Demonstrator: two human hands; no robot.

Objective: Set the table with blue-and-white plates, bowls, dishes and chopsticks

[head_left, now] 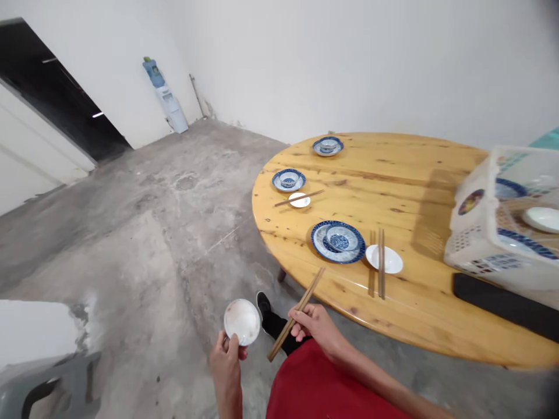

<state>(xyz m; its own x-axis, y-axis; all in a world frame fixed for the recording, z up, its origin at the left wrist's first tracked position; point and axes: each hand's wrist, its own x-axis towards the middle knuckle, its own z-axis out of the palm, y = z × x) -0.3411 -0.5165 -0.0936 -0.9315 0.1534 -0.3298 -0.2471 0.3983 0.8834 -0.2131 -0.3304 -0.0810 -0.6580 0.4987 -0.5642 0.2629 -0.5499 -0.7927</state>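
Above bare concrete floor (pixel 144 233), beside round wooden desk (pixel 419 192): left grip (pixel 226 355) closed on small white saucer (pixel 241 320); right grip (pixel 315 327) closed on chopsticks (pixel 296 314). White walls (pixel 349 58).

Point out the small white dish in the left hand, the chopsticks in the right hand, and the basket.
small white dish (pixel 241 320), head view, centre of bowl
chopsticks (pixel 305 299), head view, mid-shaft
basket (pixel 471 244), head view, near wall

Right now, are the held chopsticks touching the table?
Cannot tell. In the head view the chopsticks tip overlaps the table edge, but it may be hovering above.
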